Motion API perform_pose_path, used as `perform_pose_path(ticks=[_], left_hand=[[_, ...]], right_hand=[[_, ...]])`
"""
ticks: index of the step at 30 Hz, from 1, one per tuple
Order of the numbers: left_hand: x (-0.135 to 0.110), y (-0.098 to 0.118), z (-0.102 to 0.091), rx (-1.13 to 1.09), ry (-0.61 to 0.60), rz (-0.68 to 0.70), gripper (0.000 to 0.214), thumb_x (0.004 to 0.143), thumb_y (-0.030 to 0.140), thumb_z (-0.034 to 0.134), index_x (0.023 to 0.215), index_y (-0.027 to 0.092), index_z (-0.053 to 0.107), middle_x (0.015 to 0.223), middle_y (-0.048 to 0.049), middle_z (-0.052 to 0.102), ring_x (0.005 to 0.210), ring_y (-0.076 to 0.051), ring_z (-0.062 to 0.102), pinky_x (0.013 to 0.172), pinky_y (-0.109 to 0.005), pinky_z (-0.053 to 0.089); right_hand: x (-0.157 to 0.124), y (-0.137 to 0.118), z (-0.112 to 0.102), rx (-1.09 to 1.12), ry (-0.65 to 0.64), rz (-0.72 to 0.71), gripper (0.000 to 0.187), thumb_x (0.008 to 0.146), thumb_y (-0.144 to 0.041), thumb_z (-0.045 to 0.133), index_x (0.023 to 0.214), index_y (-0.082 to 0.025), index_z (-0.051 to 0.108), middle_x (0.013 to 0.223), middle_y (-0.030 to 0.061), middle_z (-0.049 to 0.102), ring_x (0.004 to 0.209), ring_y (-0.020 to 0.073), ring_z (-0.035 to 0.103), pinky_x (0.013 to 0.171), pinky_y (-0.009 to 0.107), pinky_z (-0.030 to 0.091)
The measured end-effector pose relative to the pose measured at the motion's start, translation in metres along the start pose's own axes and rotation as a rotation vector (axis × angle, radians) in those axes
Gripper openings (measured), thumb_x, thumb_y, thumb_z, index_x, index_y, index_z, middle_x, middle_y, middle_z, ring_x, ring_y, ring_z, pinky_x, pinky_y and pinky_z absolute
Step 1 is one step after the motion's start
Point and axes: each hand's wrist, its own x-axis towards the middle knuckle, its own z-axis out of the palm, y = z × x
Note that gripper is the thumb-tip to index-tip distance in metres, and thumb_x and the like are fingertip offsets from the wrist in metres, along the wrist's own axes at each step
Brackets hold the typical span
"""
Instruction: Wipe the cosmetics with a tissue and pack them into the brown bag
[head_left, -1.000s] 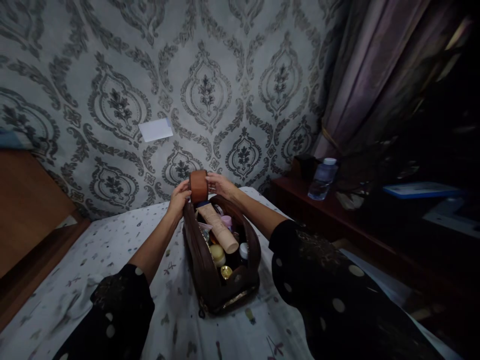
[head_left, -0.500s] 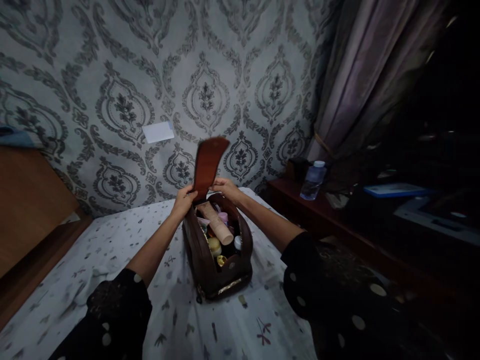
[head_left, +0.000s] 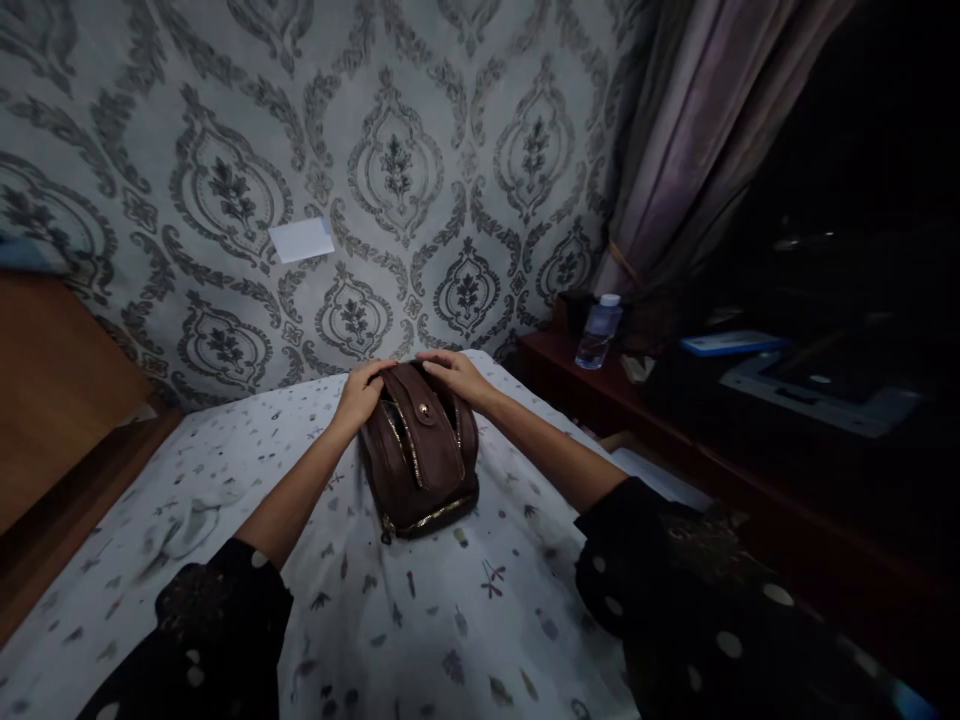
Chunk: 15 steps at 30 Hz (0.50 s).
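Note:
A dark brown toiletry bag [head_left: 380, 482] rests on the patterned white sheet [head_left: 450, 620]. Its long flap [head_left: 436, 450] lies lengthwise across the open top, with a round metal snap near the far end. Zipper teeth edge the gaps on both sides, and whatever is inside is hidden in shadow. My left hand [head_left: 361, 392] grips the far left rim, fingers over the back edge and thumb on the side. At the far right rim, my right hand [head_left: 459, 378] has its fingers over the edge and its thumb by the opening.
A water bottle [head_left: 598, 333] stands on the dark red cabinet [head_left: 544, 345] to the right, near a blue-edged flat object [head_left: 735, 343]. A wooden panel [head_left: 64, 390] rises at the left. Patterned wallpaper [head_left: 397, 170] with a white card [head_left: 301, 240] is behind the bed.
The raised flap has come down over the bag's opening, covering the tubes and jars that showed. Both hands have moved from the flap to the bag's far rim.

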Motion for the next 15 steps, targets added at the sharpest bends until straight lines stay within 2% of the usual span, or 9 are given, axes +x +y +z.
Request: perform_pose_path(ticks=[3,6,9,12,15], left_hand=[[-0.023,0.004,0.001,-0.004,0.083,-0.021,0.039,0.088,0.024,0.051,0.121,0.019,0.069,0.139,-0.0066,0.061,0.139,-0.021,0.045,0.124,-0.038,0.024],[-0.042,0.002,0.008,-0.017,0.166,-0.089,0.049,0.096,0.041,0.044,0.137,0.018,0.057,0.154,-0.0092,0.045,0.148,-0.022,0.034,0.126,-0.039,0.018],[-0.047,-0.002,0.018,-0.027,0.196,-0.14,0.056,0.099,0.051,0.036,0.139,0.017,0.053,0.159,-0.0108,0.038,0.151,-0.022,0.027,0.127,-0.039,0.015],[-0.043,-0.004,0.024,-0.023,0.194,-0.154,0.059,0.098,0.054,0.036,0.136,0.014,0.055,0.158,-0.0134,0.038,0.151,-0.023,0.026,0.127,-0.04,0.014],[-0.041,-0.004,0.026,-0.015,0.194,-0.154,0.06,0.097,0.054,0.036,0.136,0.012,0.056,0.157,-0.0146,0.04,0.151,-0.023,0.027,0.127,-0.042,0.015]], right_hand=[[-0.009,0.003,0.0,-0.04,0.035,-0.015,0.045,0.085,-0.051,0.063,0.118,-0.02,0.07,0.132,0.0083,0.065,0.127,0.0263,0.055,0.113,0.043,0.037],[-0.016,0.003,0.003,-0.087,0.0,-0.02,0.059,0.088,-0.067,0.054,0.123,-0.021,0.068,0.14,0.0084,0.059,0.136,0.0272,0.049,0.12,0.044,0.028],[-0.019,-0.001,0.012,-0.162,-0.073,-0.017,0.071,0.086,-0.075,0.049,0.129,-0.021,0.065,0.147,0.0088,0.053,0.143,0.0283,0.039,0.124,0.044,0.019],[-0.02,-0.008,0.02,-0.258,-0.147,0.001,0.085,0.08,-0.081,0.052,0.136,-0.018,0.061,0.154,0.0121,0.044,0.15,0.0313,0.028,0.126,0.044,0.01],[-0.022,-0.019,0.025,-0.354,-0.225,0.02,0.098,0.077,-0.086,0.048,0.144,-0.015,0.053,0.157,0.0139,0.039,0.151,0.0344,0.021,0.126,0.047,0.006]])
